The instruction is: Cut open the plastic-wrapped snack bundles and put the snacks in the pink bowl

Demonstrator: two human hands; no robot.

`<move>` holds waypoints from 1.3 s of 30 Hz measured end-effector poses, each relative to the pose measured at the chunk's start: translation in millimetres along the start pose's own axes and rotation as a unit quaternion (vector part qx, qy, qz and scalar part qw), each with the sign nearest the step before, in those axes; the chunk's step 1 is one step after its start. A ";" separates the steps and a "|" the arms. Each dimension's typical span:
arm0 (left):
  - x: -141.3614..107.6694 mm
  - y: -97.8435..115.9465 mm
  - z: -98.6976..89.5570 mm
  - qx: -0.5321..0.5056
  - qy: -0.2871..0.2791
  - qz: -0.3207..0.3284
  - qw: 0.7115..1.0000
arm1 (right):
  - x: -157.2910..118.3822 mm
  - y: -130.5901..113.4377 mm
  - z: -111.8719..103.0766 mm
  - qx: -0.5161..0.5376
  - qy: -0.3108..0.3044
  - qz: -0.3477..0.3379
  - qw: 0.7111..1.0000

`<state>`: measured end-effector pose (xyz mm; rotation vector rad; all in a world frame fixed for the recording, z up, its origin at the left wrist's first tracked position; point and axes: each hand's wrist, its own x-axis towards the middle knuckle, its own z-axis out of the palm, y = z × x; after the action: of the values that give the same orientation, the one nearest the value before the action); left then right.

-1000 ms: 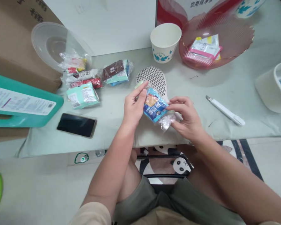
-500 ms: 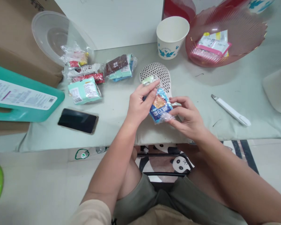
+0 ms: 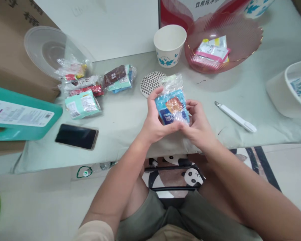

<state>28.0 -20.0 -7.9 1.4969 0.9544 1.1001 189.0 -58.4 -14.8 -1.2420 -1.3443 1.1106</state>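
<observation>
Between both hands, just above the table's near part, is a blue snack packet wrapped in clear crinkly plastic, a brown baked-looking picture on its front. My left hand grips its left side and lower edge, thumb across the bottom. From the right, my right hand holds the lower corner, its thumb meeting the left thumb. Behind the packet lies a perforated pale oval object, partly covered by it. Bundled snack packets in clear plastic and a mint-green packet rest farther left.
A phone lies at the left, beside a teal jug. A paper cup and a pink ribbed bowl with sachets stand at the back. On the right are a white utility knife and a white tub.
My left hand has shifted from the packet's upper left to its lower left side, its thumb now along the bottom. The packet is turned more upright and faces me. The camera view has shifted slightly.
</observation>
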 end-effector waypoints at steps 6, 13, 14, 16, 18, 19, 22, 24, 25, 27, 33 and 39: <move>4.6 1.8 5.2 -0.010 0.055 -0.031 0.998 | -7.6 -10.7 -35.7 -0.182 -0.017 -0.087 0.979; 10.1 0.9 -0.5 0.000 0.109 -0.055 0.993 | -21.5 28.6 -130.8 -0.501 0.175 0.020 0.847; 11.2 -0.1 -1.6 -0.002 0.111 -0.052 0.992 | -22.5 33.9 -137.2 -0.515 0.168 0.024 0.840; 14.0 -3.3 -3.7 -0.004 0.115 -0.041 0.993 | -21.8 36.9 -140.9 -0.530 0.155 0.032 0.833; 17.3 -8.3 -5.7 -0.001 0.116 -0.026 0.993 | -17.9 29.2 -133.1 -0.525 0.153 0.059 0.835; 19.1 -11.5 -6.8 0.002 0.112 -0.016 0.994 | -15.3 22.3 -125.5 -0.508 0.154 0.081 0.844; 23.1 -22.0 -10.8 0.017 0.088 0.009 0.996 | -8.8 -0.9 -92.5 -0.337 0.140 0.128 0.922; 23.7 -27.7 -13.7 0.038 0.074 0.026 0.996 | -7.0 -12.9 -67.2 -0.131 0.098 0.135 0.977; 23.3 -29.7 -15.0 0.053 0.069 0.032 0.996 | -6.5 -17.1 -55.2 -0.044 0.069 0.143 0.986; 21.0 -32.4 -16.9 0.092 0.060 0.049 0.993 | -5.5 -22.8 -34.4 0.085 0.024 0.173 0.981; 10.5 -36.1 -19.1 0.178 0.050 0.095 0.978 | -2.6 -32.6 -0.6 0.234 -0.044 0.234 0.943; 3.9 -41.1 -22.9 0.182 0.037 0.078 0.979 | -3.9 -33.6 15.2 0.248 -0.084 0.210 0.942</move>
<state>5.7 -2.9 -45.8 1.8653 1.1507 1.1413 169.9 -64.7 16.2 -1.0903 -0.8458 1.7641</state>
